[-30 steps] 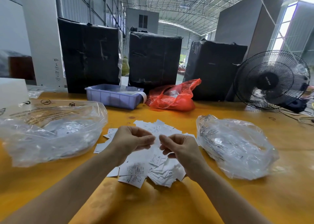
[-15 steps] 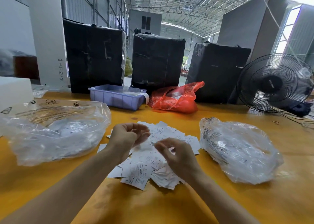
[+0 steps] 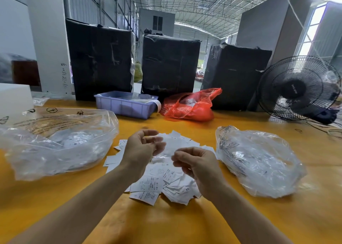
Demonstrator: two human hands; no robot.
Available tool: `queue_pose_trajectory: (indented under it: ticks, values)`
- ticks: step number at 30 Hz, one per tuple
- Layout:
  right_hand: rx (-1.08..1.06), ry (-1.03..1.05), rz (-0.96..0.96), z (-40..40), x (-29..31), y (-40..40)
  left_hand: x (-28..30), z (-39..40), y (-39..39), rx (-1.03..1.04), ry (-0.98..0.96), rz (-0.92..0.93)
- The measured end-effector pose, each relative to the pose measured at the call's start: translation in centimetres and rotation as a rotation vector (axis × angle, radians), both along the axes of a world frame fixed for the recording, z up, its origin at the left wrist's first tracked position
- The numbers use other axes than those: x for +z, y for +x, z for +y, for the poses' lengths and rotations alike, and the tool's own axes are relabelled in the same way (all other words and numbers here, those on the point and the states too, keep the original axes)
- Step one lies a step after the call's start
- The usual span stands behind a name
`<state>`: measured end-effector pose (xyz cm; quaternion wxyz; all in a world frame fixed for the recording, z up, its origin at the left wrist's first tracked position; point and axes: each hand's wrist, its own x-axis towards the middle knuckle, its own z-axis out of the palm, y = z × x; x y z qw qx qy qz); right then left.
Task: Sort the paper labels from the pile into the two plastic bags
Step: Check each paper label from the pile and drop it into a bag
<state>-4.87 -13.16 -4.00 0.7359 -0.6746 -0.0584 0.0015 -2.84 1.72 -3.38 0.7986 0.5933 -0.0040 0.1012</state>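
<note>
Nearest, on the yellow surface (image 3: 185, 225), a pile of paper labels (image 3: 162, 179) (some printed XL or XS), with both hands raised over it: left hand (image 3: 142, 149) loosely curled, right hand (image 3: 196, 162) curled too, whether either pinches a label too blurred to tell. To either side, a clear plastic bag: left bag (image 3: 55, 144) with labels inside, right bag (image 3: 259, 162) crumpled. Farther back, a purple tray (image 3: 125, 106), a red bag (image 3: 188, 107), three black-wrapped boxes (image 3: 170, 64) and a fan (image 3: 298, 88).
</note>
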Motion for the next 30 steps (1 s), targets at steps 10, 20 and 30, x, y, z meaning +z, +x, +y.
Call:
queue_pose_trajectory:
  ticks: [10,20,30]
  values:
    - [0.083,-0.457,-0.281,-0.2,-0.2,0.3,0.0,1.6,-0.2,-0.23,0.562,0.009]
    - [0.139,-1.262,-0.646,3.0,-3.2,1.0,0.1,3.2,1.0,0.099,0.345,0.033]
    - [0.015,-0.776,-0.346,0.7,-1.5,1.3,0.0,2.5,0.7,0.01,0.308,0.017]
